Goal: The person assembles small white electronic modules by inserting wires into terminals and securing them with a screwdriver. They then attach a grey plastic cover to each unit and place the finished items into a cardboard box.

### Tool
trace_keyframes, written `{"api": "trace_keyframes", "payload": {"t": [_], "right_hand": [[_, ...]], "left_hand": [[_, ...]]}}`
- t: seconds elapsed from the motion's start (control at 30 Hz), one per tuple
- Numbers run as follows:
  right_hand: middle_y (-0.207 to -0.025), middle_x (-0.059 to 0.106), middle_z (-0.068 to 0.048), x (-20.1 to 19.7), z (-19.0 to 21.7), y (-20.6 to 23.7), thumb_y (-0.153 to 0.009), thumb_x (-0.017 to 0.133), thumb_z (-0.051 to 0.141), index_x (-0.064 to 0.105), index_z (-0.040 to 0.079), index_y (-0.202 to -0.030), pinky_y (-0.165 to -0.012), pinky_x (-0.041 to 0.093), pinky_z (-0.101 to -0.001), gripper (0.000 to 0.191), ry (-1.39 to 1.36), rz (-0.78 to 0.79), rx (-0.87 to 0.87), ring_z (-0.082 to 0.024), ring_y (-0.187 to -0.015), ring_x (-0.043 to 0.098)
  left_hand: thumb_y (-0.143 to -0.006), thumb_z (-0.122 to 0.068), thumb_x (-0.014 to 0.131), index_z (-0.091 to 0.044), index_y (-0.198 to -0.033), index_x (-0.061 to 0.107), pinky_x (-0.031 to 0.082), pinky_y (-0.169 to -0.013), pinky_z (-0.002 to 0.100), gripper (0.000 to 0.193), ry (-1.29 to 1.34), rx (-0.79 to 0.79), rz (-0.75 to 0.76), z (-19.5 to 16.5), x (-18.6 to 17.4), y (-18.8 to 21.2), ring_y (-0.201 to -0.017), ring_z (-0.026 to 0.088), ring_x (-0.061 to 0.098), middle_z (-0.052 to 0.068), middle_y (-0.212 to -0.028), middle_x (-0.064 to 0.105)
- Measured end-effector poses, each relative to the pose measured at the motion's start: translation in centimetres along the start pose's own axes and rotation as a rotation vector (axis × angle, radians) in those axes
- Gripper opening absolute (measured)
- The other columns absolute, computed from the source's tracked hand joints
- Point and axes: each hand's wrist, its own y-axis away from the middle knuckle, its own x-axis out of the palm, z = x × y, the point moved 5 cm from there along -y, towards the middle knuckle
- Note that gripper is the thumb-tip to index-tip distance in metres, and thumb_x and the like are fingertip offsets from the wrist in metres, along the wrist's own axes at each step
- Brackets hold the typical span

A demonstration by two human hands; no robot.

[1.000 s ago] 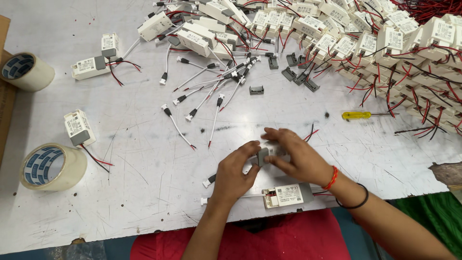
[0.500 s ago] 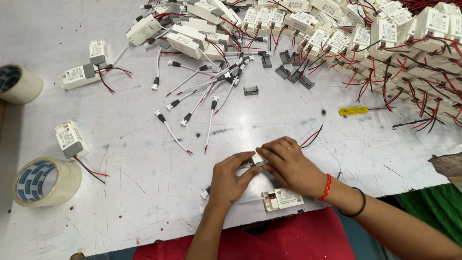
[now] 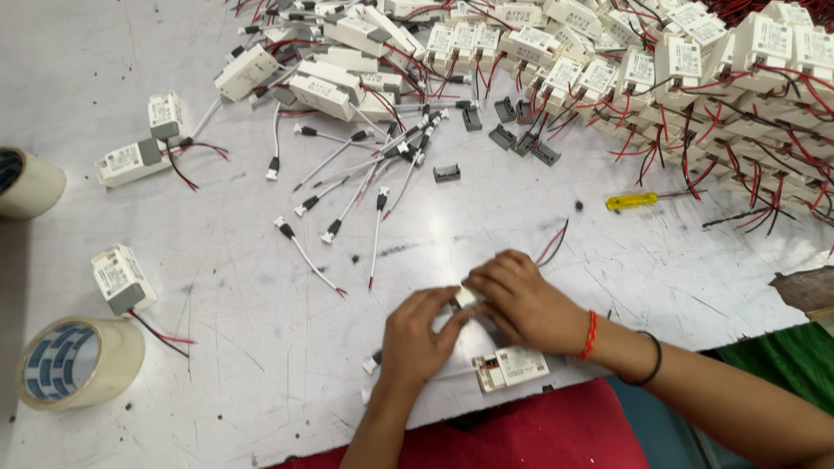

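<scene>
Near the front edge of the bench (image 3: 217, 347), both hands are pressed together over one small white driver module (image 3: 466, 298), and only a corner of it peeks out between them. The left hand (image 3: 415, 339) has its fingers (image 3: 443, 306) curled around the module from the near side; the right hand (image 3: 521, 304) clamps down from the far side, knuckles up, fingers bent tight on the same piece. Red and black leads (image 3: 552, 243) trail out just beyond the right fingers. Right behind the right wrist, touching the bench's front edge, lies a second white module with a label (image 3: 512, 366).

Open room? Plenty just beyond the fingers: a bare grey strip of bench runs between the hands and the scatter of white connector leads (image 3: 365, 187). Farther off to the right of the fingers, a yellow-handled screwdriver (image 3: 632, 201) sits apart, and past it the heap of finished white modules (image 3: 678, 69) crowds the far right corner. Left of the fingers the bench stays open until a lone module with a grey end (image 3: 122, 280), then a roll of clear tape (image 3: 78, 362) near the front left edge. Another tape roll (image 3: 26, 182) hugs the left edge.
</scene>
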Motion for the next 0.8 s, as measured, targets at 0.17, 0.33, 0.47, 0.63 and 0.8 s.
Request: {"api": "trace_keyframes", "payload": {"t": [0.17,0.33,0.47,0.63,0.8], "right_hand": [[-0.131,0.059,-0.017,-2.3,0.2,0.8,-0.088,0.077,0.02,0.061,-0.001,-0.13,-0.108,0.048,-0.0435,0.05,-0.226,-0.117,0.075,-0.034,-0.126,0.056],[-0.128,0.061,-0.013,-3.4,1.6,5.3,-0.074,0.086,0.028,0.064,0.003,-0.124,-0.102,0.05,-0.0414,0.06,-0.242,0.044,0.151,-0.032,-0.122,0.058],[-0.124,0.064,-0.013,-2.8,1.4,8.1,-0.07,0.089,0.03,0.066,0.003,-0.12,-0.1,0.049,-0.0413,0.061,-0.299,0.063,0.209,-0.033,-0.121,0.059],[-0.113,0.072,-0.011,-1.7,0.2,8.6,-0.074,0.086,0.027,0.07,0.003,-0.12,-0.097,0.051,-0.0412,0.053,-0.302,-0.036,0.235,-0.03,-0.112,0.063],[-0.109,0.07,-0.011,-1.8,0.2,8.1,-0.072,0.087,0.028,0.071,0.003,-0.118,-0.092,0.051,-0.041,0.055,-0.253,-0.103,0.232,-0.03,-0.106,0.064]], "left_hand": [[-0.089,-0.029,0.076,-0.008,-0.116,0.075,0.057,-0.077,0.036,0.035,-0.085,-0.185,0.006,0.9,-0.5,-0.3,-0.087,0.026,0.072,0.011,-0.094,0.075],[-0.093,-0.025,0.071,-0.007,-0.115,0.073,0.051,-0.094,0.041,0.028,-0.367,-0.028,-0.128,0.1,-1.5,0.1,-0.115,0.033,0.061,0.013,-0.123,0.07],[-0.097,-0.022,0.067,-0.008,-0.118,0.073,0.049,-0.1,0.042,0.025,-0.468,-0.025,-0.252,0.0,-3.0,0.4,-0.119,0.031,0.06,0.011,-0.125,0.069],[-0.098,-0.019,0.066,-0.011,-0.112,0.074,0.052,-0.095,0.039,0.019,-0.356,-0.19,-0.217,3.0,-6.2,-4.2,-0.111,0.03,0.065,0.008,-0.119,0.072],[-0.095,-0.02,0.069,-0.013,-0.114,0.074,0.053,-0.096,0.04,0.021,-0.433,-0.108,-0.075,3.8,-3.5,-11.8,-0.113,0.028,0.064,0.006,-0.119,0.071]]}}
